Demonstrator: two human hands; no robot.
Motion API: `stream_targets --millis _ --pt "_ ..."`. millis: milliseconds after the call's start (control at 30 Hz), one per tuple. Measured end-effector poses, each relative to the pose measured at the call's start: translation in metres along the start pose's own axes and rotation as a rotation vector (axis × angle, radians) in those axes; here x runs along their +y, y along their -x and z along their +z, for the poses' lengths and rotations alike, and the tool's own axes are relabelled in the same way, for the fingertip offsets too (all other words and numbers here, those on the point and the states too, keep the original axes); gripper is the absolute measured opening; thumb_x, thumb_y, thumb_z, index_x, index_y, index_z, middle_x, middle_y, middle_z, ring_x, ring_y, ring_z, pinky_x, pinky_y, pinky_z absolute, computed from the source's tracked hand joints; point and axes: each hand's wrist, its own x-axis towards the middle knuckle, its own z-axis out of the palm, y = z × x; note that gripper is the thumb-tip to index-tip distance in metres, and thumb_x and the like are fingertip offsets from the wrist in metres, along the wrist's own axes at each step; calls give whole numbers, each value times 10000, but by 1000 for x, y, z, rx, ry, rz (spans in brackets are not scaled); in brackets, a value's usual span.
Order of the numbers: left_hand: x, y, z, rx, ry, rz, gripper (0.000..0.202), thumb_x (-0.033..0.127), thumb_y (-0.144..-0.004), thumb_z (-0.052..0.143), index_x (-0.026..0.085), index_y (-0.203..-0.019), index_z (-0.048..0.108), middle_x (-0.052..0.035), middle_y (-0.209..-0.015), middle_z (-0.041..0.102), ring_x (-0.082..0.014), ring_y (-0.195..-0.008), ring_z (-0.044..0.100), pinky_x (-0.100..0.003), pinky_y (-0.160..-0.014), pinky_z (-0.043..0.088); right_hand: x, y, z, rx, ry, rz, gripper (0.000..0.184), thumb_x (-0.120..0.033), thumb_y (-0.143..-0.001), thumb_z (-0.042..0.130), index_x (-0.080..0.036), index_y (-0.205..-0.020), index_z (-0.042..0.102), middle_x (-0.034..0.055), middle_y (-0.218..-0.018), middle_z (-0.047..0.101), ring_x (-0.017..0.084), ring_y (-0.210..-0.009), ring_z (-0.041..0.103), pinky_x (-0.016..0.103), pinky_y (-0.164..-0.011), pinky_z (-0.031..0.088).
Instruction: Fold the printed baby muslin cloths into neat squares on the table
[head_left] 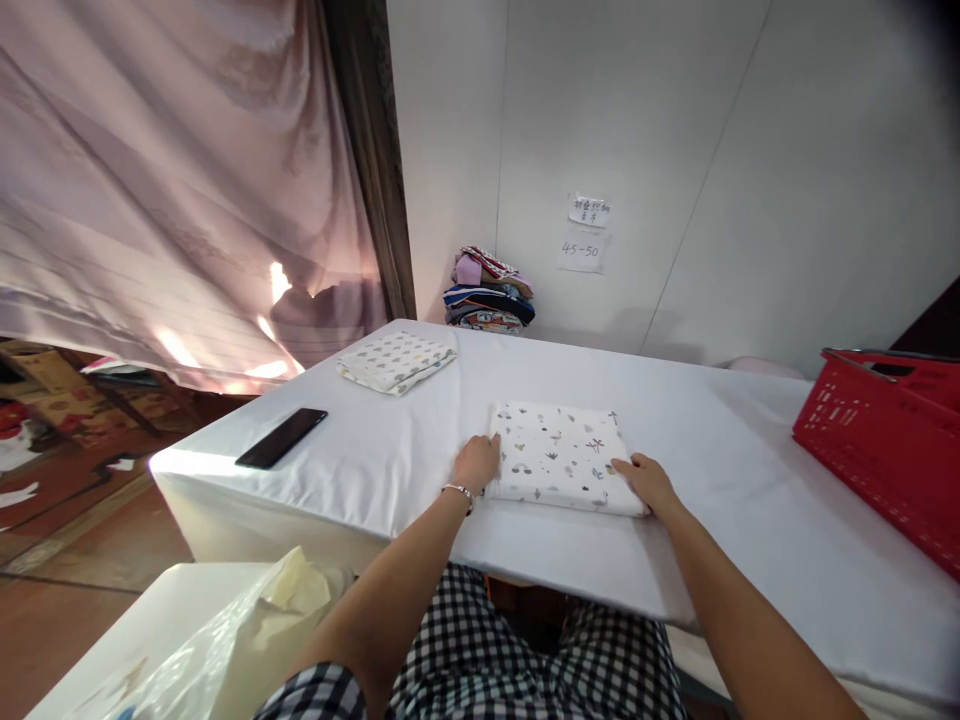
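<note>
A white folded cloth (559,455) with small printed rainbows, plants and animals lies flat on the white-covered table in front of me. My left hand (478,463), with a bracelet at the wrist, grips its left edge; the thumb rests on top. At the opposite edge, my right hand (649,482) pinches the cloth near the lower right corner, fingers partly hidden beneath it. Farther back on the left is a second folded cloth (397,362), white with a grey and yellow pattern, apart from both hands.
A black phone (283,438) lies near the left edge of the table (375,450). On the right stands a red plastic basket (885,440). Stacked folded fabrics (489,292) rise behind the table by the wall. A plastic bag (247,630) sits on a lower white surface at front left.
</note>
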Motion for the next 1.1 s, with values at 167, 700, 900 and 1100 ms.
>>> stream_targets --millis 167,700,900,1100 --pt "-1 3 0 5 21 -9 496 443 -908 227 142 -936 621 -171 -1034 644 -262 -989 593 -340 -790 423 4 5 1 10 -13 -32 371 -528 -716 481 -225 -553 342 -52 -472 380 132 -483 395 244 -466 258" --pt "3 -24 1 -27 -36 2 477 446 -890 258 150 -986 619 -160 -1068 638 -271 -1019 578 -347 -797 421 -10 -19 1 -28 81 28 352 -530 -761 444 -217 -600 439 7 -586 521 166 -579 476 271 -520 309" --pt "3 -28 -5 -43 -32 4 548 553 -868 249 156 -977 611 -152 -1023 654 -267 -969 598 -338 -749 429 -9 -25 -5 -103 -38 85 385 -557 -741 464 -212 -575 434 3 -561 516 155 -558 474 267 -513 322" --pt "12 -38 -4 -17 -60 21 491 508 -866 305 140 -1013 594 -165 -1087 622 -275 -1005 580 -343 -764 421 -16 -44 0 -53 25 91 384 -540 -767 441 -207 -575 454 30 -593 537 165 -575 476 276 -534 308"
